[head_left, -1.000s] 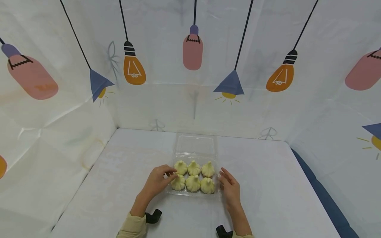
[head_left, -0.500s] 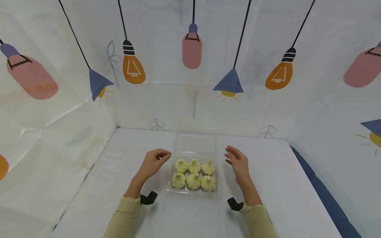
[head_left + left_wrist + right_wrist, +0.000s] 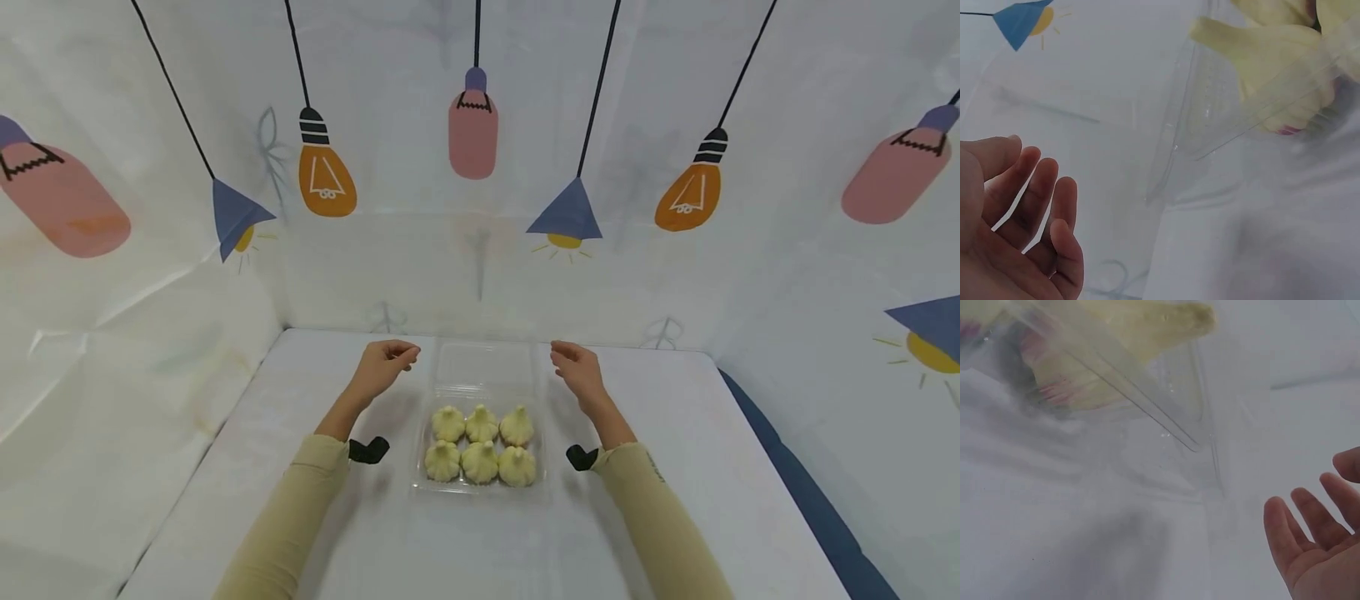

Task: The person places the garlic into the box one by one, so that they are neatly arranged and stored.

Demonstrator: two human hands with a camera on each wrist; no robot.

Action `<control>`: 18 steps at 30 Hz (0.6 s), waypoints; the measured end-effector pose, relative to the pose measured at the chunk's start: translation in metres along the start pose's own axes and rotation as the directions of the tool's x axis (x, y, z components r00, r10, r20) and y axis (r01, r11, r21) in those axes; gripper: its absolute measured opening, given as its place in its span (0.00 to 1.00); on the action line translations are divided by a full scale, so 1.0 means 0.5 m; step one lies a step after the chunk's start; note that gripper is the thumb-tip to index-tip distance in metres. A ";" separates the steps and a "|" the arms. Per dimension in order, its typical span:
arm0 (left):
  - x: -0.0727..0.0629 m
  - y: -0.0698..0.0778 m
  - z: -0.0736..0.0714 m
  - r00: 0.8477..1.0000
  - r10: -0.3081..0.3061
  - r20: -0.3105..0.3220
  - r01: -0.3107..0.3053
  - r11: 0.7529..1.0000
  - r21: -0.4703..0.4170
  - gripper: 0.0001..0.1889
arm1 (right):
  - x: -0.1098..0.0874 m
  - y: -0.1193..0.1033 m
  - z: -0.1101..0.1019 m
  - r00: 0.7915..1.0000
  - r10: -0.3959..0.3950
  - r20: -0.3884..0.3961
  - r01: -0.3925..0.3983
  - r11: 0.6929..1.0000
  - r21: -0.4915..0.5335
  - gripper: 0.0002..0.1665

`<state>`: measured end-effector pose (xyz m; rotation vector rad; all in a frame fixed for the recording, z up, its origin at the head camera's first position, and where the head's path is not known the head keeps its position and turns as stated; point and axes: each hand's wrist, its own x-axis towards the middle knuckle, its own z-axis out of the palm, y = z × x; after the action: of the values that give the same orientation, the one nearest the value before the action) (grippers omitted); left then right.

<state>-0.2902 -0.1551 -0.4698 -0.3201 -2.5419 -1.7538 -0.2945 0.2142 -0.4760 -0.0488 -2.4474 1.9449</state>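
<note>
A clear plastic clamshell box (image 3: 480,492) stands on the white table, its transparent lid (image 3: 483,367) folded back toward the wall. Several pale yellow garlic bulbs (image 3: 480,462) sit inside it in two rows. Beside the lid's left edge hovers my left hand (image 3: 381,367), fingers loosely bent and holding nothing. My right hand (image 3: 579,371) mirrors it off the lid's right edge, likewise holding nothing. Up close in the left wrist view, the left fingers (image 3: 1041,194) are spread apart from the plastic. The right fingers (image 3: 1310,525) look relaxed in the right wrist view, also apart from the box.
Behind the white table (image 3: 337,542) hangs a pale wall sheet (image 3: 405,267) printed with lamps and bulbs. Dark blue fabric (image 3: 795,483) shows along the table's right edge. A black wrist mount (image 3: 369,451) sticks out from the left sleeve, another (image 3: 581,457) from the right.
Both hands have left the sides of the box and moved forward to either side of the lid. The left fingers no longer touch the garlic area. The garlic bulbs stay in place.
</note>
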 end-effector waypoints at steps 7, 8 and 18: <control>0.060 -0.045 0.003 0.975 -0.200 0.098 0.208 0.976 -0.071 0.23 | 0.047 0.026 0.021 0.995 0.096 0.036 -0.093 0.993 -0.072 0.25; 0.067 -0.049 0.005 0.967 -0.231 0.104 0.238 0.969 -0.070 0.23 | 0.053 0.029 0.023 0.993 0.110 0.039 -0.107 0.991 -0.075 0.26; 0.101 -0.105 0.050 0.901 -0.404 0.157 0.432 0.871 -0.233 0.26 | 0.089 0.062 0.035 0.968 0.249 0.023 -0.248 0.968 -0.036 0.26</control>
<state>-0.3476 -0.1421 -0.5197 0.1614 -2.5941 -2.2890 -0.3392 0.2054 -0.5103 -0.3491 -2.6017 2.0067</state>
